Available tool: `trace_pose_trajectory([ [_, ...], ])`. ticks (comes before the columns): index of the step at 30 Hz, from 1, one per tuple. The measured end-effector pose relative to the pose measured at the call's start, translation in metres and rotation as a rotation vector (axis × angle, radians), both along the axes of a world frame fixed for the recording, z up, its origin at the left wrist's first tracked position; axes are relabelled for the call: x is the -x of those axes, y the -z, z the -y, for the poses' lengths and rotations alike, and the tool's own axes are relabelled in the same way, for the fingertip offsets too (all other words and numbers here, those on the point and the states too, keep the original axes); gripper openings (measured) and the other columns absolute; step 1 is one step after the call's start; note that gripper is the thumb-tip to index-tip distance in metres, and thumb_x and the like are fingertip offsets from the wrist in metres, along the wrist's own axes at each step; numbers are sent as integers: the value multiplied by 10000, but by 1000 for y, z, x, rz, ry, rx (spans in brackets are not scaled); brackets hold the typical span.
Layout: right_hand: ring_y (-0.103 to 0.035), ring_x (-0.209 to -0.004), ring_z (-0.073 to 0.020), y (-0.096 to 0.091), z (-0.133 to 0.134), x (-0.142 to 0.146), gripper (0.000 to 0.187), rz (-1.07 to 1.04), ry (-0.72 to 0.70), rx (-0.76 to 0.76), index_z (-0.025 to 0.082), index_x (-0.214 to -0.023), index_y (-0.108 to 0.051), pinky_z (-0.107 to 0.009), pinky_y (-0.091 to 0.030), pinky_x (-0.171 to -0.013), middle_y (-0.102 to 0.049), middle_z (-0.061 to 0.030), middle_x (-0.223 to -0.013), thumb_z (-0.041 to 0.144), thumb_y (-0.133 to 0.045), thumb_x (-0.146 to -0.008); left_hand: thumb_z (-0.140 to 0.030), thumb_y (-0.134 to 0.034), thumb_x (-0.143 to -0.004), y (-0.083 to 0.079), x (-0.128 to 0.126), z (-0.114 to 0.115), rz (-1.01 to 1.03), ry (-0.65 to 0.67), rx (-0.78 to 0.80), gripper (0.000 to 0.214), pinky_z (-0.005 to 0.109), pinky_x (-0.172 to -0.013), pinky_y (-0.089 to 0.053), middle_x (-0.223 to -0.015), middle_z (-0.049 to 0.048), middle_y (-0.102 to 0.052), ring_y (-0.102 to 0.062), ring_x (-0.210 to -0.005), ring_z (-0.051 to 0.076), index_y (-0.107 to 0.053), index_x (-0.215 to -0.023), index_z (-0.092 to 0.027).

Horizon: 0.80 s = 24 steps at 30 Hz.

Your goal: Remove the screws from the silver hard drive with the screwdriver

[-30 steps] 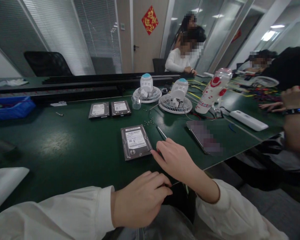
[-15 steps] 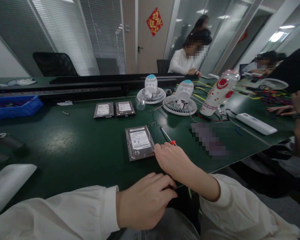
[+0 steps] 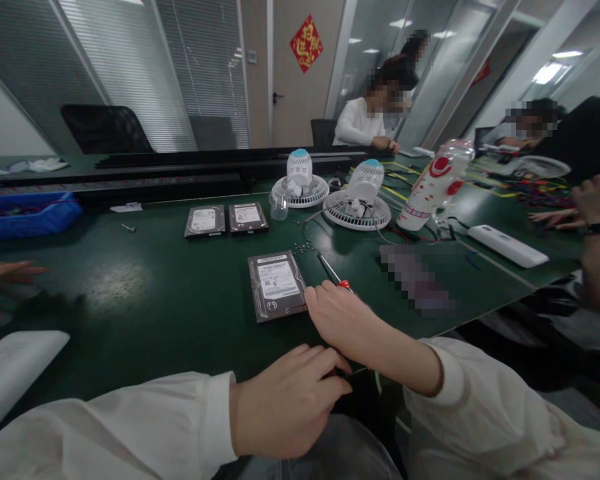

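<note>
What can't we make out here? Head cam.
All head view:
Screwdriver: handle mostly hidden by the right hand.
Nearest hard drive: label print too small.
Screws: too small to count reliably.
Blue bin: cut off by the left edge.

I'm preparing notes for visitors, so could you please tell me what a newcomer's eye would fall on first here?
Probably the red diamond sign on the door at the back. On the green table, the hard drive beside the right hand stands out, as does the red-and-white bottle farther right.
</note>
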State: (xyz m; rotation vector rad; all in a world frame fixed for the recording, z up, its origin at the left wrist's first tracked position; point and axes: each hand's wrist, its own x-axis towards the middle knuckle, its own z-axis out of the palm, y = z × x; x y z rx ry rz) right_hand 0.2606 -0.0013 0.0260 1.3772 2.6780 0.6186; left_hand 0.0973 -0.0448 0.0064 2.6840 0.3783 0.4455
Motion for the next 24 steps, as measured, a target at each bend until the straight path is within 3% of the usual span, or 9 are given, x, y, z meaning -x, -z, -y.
trace_pose_trajectory([
  [19,-581,-734,-264,-6,9,2,140,12,14,-53,154,-833,-539,-333,-361,-548,-578,-87,-778,45,-450,-838,-129,-477,-920,-1,0,0,-2,17,-34,266,358,-883,-461,-1225,84,-602,-567,-1072,212,-618,-1145,-155],
  [24,-584,-742,-269,-8,6,-1,121,-11,-16,1,149,-848,-556,-343,-378,-569,-592,-85,-798,64,-469,-854,-125,-483,-916,-1,0,1,-33,3,-15,278,353,-890,-451,-1244,73,-597,-569,-1085,208,-610,-1159,-172],
])
